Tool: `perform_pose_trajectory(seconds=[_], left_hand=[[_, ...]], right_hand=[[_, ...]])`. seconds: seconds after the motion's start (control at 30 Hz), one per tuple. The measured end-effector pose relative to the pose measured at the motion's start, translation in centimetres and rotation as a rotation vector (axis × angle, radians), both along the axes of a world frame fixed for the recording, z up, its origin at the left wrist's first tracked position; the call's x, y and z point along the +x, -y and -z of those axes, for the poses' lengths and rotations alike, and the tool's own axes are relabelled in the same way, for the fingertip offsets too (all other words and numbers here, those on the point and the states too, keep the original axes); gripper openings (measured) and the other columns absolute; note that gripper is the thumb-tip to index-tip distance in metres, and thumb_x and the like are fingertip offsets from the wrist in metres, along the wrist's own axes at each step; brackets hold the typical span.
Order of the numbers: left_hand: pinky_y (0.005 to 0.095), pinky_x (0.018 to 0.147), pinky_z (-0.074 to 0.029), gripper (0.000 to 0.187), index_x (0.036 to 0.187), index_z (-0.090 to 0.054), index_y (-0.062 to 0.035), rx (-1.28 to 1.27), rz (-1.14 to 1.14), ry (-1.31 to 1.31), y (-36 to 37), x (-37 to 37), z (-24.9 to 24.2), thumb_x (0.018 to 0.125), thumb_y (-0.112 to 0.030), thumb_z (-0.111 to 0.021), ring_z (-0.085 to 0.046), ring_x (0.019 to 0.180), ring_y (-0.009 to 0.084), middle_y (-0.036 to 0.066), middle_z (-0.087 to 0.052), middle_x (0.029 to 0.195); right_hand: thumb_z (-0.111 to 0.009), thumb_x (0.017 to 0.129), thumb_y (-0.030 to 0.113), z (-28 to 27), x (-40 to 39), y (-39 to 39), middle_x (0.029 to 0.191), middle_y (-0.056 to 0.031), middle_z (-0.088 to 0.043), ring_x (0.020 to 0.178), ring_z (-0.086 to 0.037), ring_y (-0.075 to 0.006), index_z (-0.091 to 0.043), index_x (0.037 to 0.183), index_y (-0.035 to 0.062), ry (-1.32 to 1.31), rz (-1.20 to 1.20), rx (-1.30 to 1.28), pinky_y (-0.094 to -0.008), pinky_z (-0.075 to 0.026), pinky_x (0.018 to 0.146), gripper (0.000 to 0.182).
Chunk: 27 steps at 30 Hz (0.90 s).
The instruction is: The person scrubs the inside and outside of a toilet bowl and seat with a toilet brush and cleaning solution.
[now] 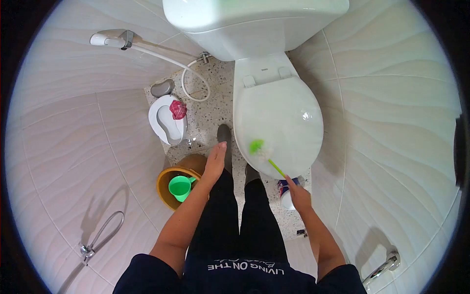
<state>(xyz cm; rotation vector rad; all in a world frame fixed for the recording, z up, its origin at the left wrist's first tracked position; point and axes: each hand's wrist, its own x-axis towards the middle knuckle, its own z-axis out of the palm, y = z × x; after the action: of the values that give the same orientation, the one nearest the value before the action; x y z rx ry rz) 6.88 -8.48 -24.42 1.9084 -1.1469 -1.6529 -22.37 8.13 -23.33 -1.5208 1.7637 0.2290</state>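
Note:
My right hand (299,196) is closed around the green handle of a toilet brush (276,167). The brush head, white bristles with a bright green part, lies over the front left of the white toilet lid (284,112), which is down. My left hand (215,160) holds nothing, its fingers stretched out beside my boot, above the left leg. Just behind my right hand, a blue and white container (288,200) stands on the floor, partly hidden by the hand.
An orange bucket (164,196) holding a green dipper (181,188) stands at left. Beyond it lie a white bedpan (155,117) with a crumpled red item (177,110) and a grey oval thing (162,88). A bidet sprayer (110,41) hangs on the left wall.

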Motion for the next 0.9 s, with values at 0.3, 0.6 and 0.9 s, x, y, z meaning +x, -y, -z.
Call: perform_pose_trajectory(seconds=[0.3, 0.6, 0.9], left_hand=[[0.0452, 0.100, -0.029, 0.060, 0.133, -0.037, -0.0108, 0.484, -0.149, -0.178, -5.0, -1.7, 5.6, 0.087, -0.048, -0.049, -0.039, 0.121, 0.0285, 0.012, -0.043, 0.129], [0.0464, 0.090, -0.034, 0.047, 0.130, -0.036, -0.0146, 0.700, -0.394, -0.148, -9.6, -9.0, 7.3, 0.085, -0.024, -0.047, -0.047, 0.105, 0.0204, 0.003, -0.046, 0.121], [0.0433, 0.094, -0.035, 0.036, 0.120, -0.044, -0.0086, 0.896, -0.267, -0.163, -10.8, -9.0, 8.0, 0.086, -0.017, -0.051, -0.050, 0.104, 0.0232, 0.007, -0.051, 0.117]], right_hand=[[-0.044, 0.092, 0.020, 1.4, 1.4, 8.4, 0.072, -0.0231, -0.058, 0.065, -0.059, -0.0381, -0.034, 0.136, 0.0278, 0.031, 0.534, -0.293, -0.0484, -0.046, 0.059, 0.045], [-0.040, 0.093, 0.016, 0.1, 0.6, -5.0, 0.081, -0.0234, -0.062, 0.068, -0.061, -0.0372, -0.031, 0.138, 0.0240, 0.028, 0.659, -0.146, -0.0438, -0.045, 0.058, 0.046], [-0.046, 0.091, 0.015, -0.6, 3.3, -12.5, 0.073, -0.0230, -0.059, 0.064, -0.058, -0.0395, -0.038, 0.134, 0.0215, 0.076, 0.624, -0.007, -0.0473, -0.044, 0.058, 0.044]])
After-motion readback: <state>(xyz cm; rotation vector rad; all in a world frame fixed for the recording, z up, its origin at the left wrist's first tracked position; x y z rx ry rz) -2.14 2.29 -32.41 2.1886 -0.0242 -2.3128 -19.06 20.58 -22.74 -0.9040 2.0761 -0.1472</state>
